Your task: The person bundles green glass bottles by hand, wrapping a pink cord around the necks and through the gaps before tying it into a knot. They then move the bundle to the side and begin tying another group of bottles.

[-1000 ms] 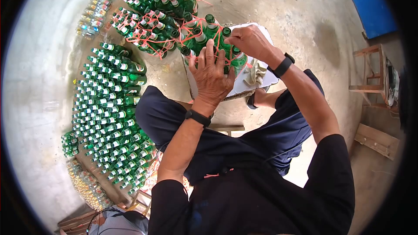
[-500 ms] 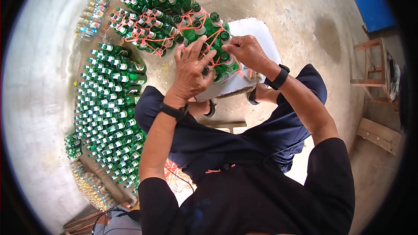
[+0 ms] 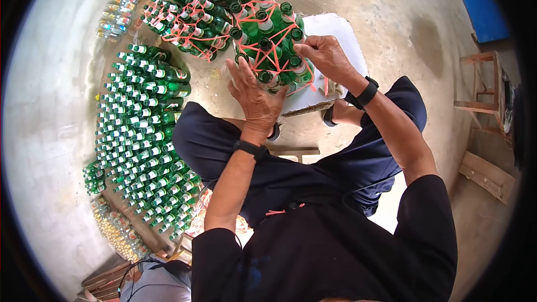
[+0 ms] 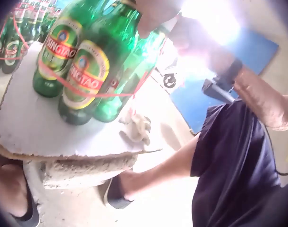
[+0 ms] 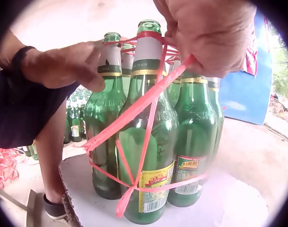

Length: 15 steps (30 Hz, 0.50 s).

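Note:
Several green bottles [image 3: 263, 25], bound together with pink string [image 5: 148, 118], stand upright on a white board [image 3: 335, 33]. In the right wrist view, my right hand [image 5: 210, 38] pinches a strand by the necks; it is at the bundle's right side in the head view [image 3: 330, 59]. At the near left side of the bundle, my left hand [image 3: 254, 98] has its fingers spread against the bottles. Its thumb touches a bottle at the neck in the right wrist view [image 5: 68, 66]. The string also crosses the labelled bottle fronts [image 4: 85, 78].
More tied bottles [image 3: 196, 28] stand beyond the board at the left. Rows of loose green bottles [image 3: 145, 128] fill the floor by the wall. A crumpled cloth [image 4: 137, 127] lies on the board. A wooden stool [image 3: 481, 89] stands at the right.
My left hand has moved off the bottle tops to the bundle's near left side. My right hand remains by the right-hand bottles with its fingers pinched, shifted slightly.

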{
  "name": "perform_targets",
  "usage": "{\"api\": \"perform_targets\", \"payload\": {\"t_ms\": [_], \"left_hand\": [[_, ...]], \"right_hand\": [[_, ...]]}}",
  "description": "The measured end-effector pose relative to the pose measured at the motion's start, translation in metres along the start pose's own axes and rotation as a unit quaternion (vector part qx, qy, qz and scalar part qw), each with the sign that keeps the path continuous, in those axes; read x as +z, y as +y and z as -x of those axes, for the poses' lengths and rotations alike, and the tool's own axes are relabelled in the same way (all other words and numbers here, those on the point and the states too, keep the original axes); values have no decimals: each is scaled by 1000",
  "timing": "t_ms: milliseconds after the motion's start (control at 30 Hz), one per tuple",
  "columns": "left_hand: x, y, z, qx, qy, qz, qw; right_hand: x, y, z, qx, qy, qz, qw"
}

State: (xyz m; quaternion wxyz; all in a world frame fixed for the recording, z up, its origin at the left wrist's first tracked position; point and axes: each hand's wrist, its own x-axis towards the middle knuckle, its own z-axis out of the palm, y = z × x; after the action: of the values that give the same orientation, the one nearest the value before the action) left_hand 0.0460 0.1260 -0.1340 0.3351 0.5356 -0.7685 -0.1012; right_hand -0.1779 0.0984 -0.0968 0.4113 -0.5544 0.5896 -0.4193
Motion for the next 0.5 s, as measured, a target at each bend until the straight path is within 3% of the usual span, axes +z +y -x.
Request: {"api": "perform_targets", "payload": {"t_ms": [167, 267, 367, 500], "left_hand": [[24, -3, 10, -32, 15, 54, 998], [18, 9, 16, -130, 8, 92, 987], [17, 12, 12, -172, -52, 232, 956], [42, 8, 16, -137, 17, 195, 971]], "right_hand": [[-1, 3, 1, -5, -1, -3, 1000], [-6, -1, 1, 1, -16, 24, 1000], [-3, 3, 0, -10, -11, 1, 1000], [-2, 0, 2, -24, 0, 17, 1000]]}}
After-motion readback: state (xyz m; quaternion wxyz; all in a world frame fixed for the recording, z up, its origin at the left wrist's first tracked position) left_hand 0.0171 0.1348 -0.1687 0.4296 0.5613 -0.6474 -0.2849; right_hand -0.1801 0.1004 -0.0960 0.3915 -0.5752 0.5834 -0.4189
